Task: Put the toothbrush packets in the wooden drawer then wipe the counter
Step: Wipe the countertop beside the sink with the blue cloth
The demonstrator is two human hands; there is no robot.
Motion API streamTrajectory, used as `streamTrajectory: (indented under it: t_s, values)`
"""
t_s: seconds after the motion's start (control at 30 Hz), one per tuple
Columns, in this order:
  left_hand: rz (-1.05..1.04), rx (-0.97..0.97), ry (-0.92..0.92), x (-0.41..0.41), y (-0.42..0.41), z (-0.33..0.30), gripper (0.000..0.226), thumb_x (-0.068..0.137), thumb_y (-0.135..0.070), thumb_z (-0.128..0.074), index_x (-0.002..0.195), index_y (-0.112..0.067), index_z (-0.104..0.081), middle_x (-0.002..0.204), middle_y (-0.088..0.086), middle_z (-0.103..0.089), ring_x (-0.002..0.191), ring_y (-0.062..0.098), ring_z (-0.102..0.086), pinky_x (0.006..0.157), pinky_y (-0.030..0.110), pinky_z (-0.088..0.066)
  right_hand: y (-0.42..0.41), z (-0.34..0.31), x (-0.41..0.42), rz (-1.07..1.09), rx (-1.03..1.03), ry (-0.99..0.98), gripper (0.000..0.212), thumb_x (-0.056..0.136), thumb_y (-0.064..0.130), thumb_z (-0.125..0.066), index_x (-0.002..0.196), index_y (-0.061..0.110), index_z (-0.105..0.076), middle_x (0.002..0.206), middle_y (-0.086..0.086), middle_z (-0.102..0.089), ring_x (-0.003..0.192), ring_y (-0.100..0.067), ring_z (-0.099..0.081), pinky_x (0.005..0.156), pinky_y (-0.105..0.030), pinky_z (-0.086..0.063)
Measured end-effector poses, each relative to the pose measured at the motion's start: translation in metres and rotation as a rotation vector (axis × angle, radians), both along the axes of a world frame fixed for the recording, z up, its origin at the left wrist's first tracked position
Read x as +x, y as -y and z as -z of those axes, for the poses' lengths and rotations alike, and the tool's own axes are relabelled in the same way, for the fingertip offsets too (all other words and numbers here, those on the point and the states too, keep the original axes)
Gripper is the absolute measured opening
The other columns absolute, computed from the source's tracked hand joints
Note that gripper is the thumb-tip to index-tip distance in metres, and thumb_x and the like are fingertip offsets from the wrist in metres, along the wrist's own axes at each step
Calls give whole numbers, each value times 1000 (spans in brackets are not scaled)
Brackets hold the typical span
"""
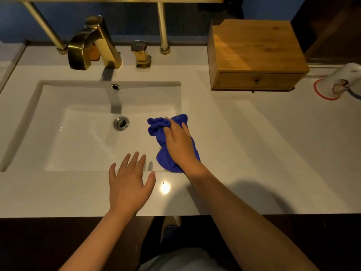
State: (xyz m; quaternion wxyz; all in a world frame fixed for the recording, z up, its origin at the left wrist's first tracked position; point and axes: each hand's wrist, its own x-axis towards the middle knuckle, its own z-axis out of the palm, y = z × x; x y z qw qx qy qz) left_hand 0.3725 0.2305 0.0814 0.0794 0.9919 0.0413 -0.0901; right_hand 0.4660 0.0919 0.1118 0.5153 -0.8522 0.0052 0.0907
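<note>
My right hand (pixel 178 142) presses a crumpled blue cloth (pixel 158 127) against the right inner edge of the white sink basin (pixel 78 145). Fingers spread, my left hand (pixel 128 182) rests flat on the white counter (pixel 263 153) at the basin's front rim and holds nothing. At the back right stands the wooden drawer box (pixel 254 53), its drawer pushed in, with a small dark knob (pixel 257 81) on the front. No toothbrush packets are in view.
A brass faucet (pixel 91 44) and its handle (pixel 140 53) stand behind the basin, between two brass posts. The drain plug (pixel 121 123) sits mid-basin. A white cup (pixel 340 81) lies on its side at the far right. The counter's front edge runs just below my left wrist.
</note>
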Motion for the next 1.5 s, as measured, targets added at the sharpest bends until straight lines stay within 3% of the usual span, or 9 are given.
streamTrajectory:
  t_s: [0.13, 0.27, 0.33, 0.7, 0.87, 1.03, 1.17, 1.37, 1.5]
  values:
    - [6, 0, 0, 0, -2, 2, 66, 85, -55, -21, 141, -24, -37, 153, 0, -33, 143, 18, -23, 114, 46, -10, 31, -20, -45, 237, 187, -52, 23, 97, 26, -33, 106, 31, -53, 106, -2, -64, 99, -21, -61, 95, -42, -48]
    - [20, -17, 23, -1, -3, 2, 65, 88, -50, -13, 142, -22, -35, 153, 0, -32, 143, 18, -23, 115, 46, -10, 47, 19, -107, 259, -517, 444, 32, 100, 16, -30, 121, 5, -51, 125, -21, -61, 122, -39, -53, 98, -62, -42]
    - [13, -43, 40, -3, -3, 2, 66, 88, -46, -7, 142, -21, -35, 153, 0, -32, 144, 17, -23, 116, 45, -9, 31, 44, -118, 291, -691, 309, 35, 94, 16, -37, 120, 9, -60, 129, -20, -58, 124, -39, -51, 96, -64, -43]
    - [15, -4, 33, -3, -3, 5, 57, 93, -36, -14, 144, -18, -32, 153, 2, -32, 144, 19, -23, 116, 45, -9, -53, 22, -50, 271, -655, 6, 48, 87, 34, -26, 124, 28, -56, 145, -12, -44, 139, -30, -32, 113, -54, -15]
    - [8, -23, 56, -3, -4, 6, 56, 93, -36, -15, 142, -18, -35, 152, 2, -35, 143, 19, -25, 116, 44, -10, -22, 13, -58, -118, -628, -27, 49, 90, 41, -35, 131, 18, -48, 159, -8, -11, 146, -23, 9, 116, -47, 10]
    - [-1, -50, 62, -3, -3, 5, 57, 91, -35, -15, 141, -18, -38, 151, 2, -37, 142, 20, -27, 115, 45, -11, 36, -3, -47, -682, -847, -73, 45, 91, 27, -42, 136, 22, -44, 159, -2, -8, 145, -26, 10, 117, -44, -2]
    - [-4, -50, 54, -3, -4, 6, 57, 91, -36, -15, 141, -18, -38, 151, 1, -36, 142, 20, -27, 115, 45, -11, 36, 0, -36, -754, -973, 24, 27, 91, 19, -46, 112, 18, -64, 138, -2, -47, 139, -30, -16, 97, -36, -33]
    - [-4, -49, 48, -3, -4, 6, 58, 91, -37, -13, 141, -19, -38, 152, 1, -34, 142, 19, -26, 116, 44, -10, 25, 1, -28, -601, -917, 105, 15, 84, 10, -55, 89, 6, -69, 90, -7, -61, 119, -25, -39, 71, -29, -33]
    - [-10, -57, 57, -4, -4, 5, 64, 88, -40, -7, 141, -20, -38, 152, 0, -34, 142, 18, -26, 116, 44, -10, 12, 11, -29, -485, -938, 376, 30, 35, 6, -89, 43, 7, -60, 48, -4, -58, 67, -26, -61, 51, -27, -36]
